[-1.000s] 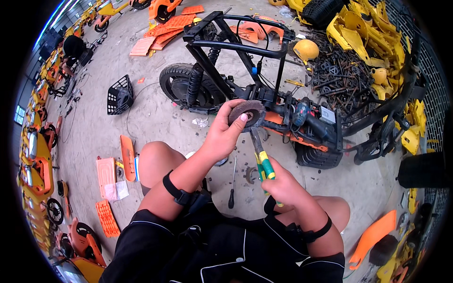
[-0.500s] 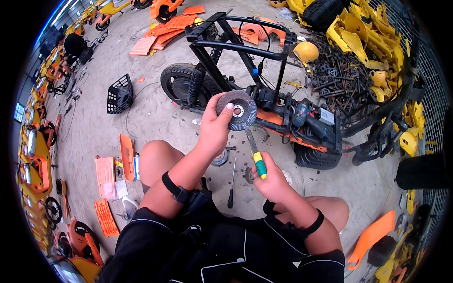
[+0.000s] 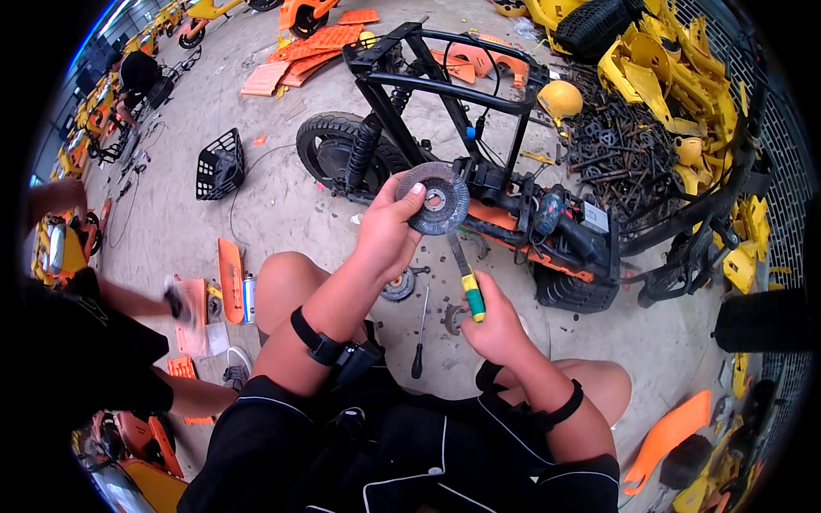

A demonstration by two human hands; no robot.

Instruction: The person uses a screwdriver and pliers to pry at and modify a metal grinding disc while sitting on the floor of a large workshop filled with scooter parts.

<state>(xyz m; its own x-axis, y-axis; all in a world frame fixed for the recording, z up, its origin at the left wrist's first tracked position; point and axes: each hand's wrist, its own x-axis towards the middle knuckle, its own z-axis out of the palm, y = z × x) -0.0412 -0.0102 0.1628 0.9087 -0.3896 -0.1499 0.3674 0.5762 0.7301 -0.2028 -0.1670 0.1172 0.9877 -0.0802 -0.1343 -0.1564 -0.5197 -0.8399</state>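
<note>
In front of me my left hand grips a grey round flap disc, its thumb lying across the face near the metal centre hole. Below it, my right hand is closed around the green and yellow handle of a flat-bladed hand tool. The tool's blade points up at the disc's lower edge; whether the two touch I cannot tell. On the floor between my knees lie a long screwdriver and another round disc, partly covered by my left forearm.
Ahead stands a black scooter frame with a power drill lying on it. A black basket sits at left. Dark metal parts and yellow panels are heaped at right. Another person is close on my left.
Another person has come into view at the left, covering part of the parts and scooters there. My hands keep nearly the same pose, still gripping the disc and the tool.
</note>
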